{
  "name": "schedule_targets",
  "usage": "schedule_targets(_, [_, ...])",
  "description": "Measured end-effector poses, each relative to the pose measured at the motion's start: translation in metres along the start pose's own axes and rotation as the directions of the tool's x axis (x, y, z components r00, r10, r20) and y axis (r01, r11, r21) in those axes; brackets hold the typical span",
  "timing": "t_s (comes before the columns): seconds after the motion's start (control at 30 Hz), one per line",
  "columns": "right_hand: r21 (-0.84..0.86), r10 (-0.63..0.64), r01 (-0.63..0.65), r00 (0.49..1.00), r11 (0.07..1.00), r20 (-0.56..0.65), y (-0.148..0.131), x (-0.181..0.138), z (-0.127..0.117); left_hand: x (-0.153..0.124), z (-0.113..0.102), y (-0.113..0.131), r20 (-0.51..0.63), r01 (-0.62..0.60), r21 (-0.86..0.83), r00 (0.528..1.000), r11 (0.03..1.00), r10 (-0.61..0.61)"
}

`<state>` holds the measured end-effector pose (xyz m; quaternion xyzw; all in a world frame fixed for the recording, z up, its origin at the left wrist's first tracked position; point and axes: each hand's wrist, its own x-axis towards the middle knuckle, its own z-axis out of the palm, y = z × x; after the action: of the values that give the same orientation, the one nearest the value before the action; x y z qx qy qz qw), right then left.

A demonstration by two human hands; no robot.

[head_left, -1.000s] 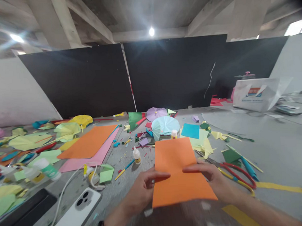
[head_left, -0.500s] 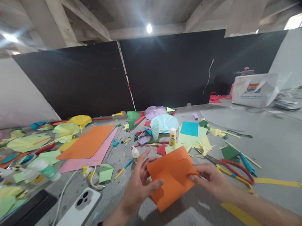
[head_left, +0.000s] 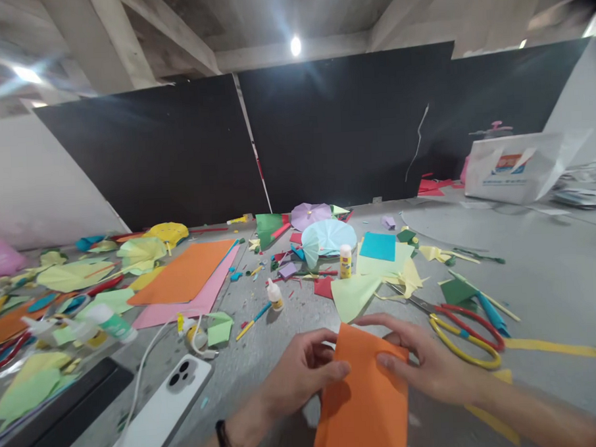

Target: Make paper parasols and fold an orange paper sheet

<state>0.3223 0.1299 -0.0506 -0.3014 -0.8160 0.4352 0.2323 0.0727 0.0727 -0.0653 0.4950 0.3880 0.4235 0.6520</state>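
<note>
Both hands are pinching the folded orange paper (head_left: 365,398) low in the middle of the view, just above the grey floor (head_left: 537,272): the left hand (head_left: 299,372) grips its left edge with the thumb on top, and the right hand (head_left: 427,363) has its fingers curled over the top right corner, thumb pressed on the face. Scissors (head_left: 460,328) with red and yellow handles lie just right of the right hand, a white phone (head_left: 162,410) with a cable sits off to the left, and two little glue bottles (head_left: 275,295) stand further back among paper scraps, near a light blue paper umbrella (head_left: 328,238).
</note>
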Motion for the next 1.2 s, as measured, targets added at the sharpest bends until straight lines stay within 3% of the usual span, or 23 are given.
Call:
schedule_targets(0.13, [0.016,0.043,-0.043,0.997,0.999,-0.062,-0.010,0.002,0.009,-0.004,0.012,0.003,0.047,-0.041,-0.017,0.998,0.999,0.042])
schedule_targets(0.37, [0.355,0.141,-0.107,0.987,0.929,-0.072,-0.010,0.013,0.016,-0.007,0.018,0.003,-0.039,-0.077,0.037,0.996,0.996,0.079])
schedule_targets(0.53, [0.264,0.100,-0.065,0.988,0.962,-0.121,-0.002,0.012,0.011,-0.005,0.015,-0.008,-0.006,-0.032,0.162,0.999,0.986,0.033])
schedule_targets(0.73, [0.134,0.069,-0.051,0.989,0.990,-0.128,-0.002,0.011,0.007,-0.007,0.014,-0.004,-0.101,-0.023,0.173,0.994,0.985,0.040])
schedule_targets(1.0, [0.332,0.109,-0.060,0.985,0.942,-0.132,-0.002,0.010,0.006,-0.011,0.017,0.006,-0.094,-0.052,0.150,0.993,0.987,0.067])
schedule_targets(1.2, [0.387,0.130,-0.071,0.983,0.919,-0.128,-0.005,0.013,0.005,-0.012,0.015,0.005,-0.084,-0.067,0.143,0.993,0.988,0.079])
